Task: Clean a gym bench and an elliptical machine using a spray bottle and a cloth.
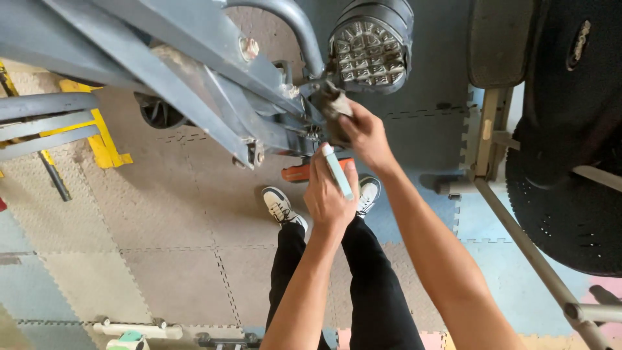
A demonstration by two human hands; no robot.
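Note:
My left hand (329, 194) grips a slim pale-green tube-shaped object (337, 172), held upright at the middle of the head view. Just above it, my right hand (364, 135) presses a crumpled grey cloth (332, 102) against the joint of a grey-blue metal machine frame (194, 71). A round studded foot pad (369, 48) on the frame sits directly above the cloth. An orange part (297, 172) shows under the frame, left of my left hand. My black trousers and white sneakers (282, 206) are below.
Interlocking foam mats cover the floor (162, 214). A black padded seat and large perforated disc (570, 194) with a metal bar (525, 249) stand at the right. Yellow brackets (103, 146) and grey bars lie at the left. Small equipment lies along the bottom edge.

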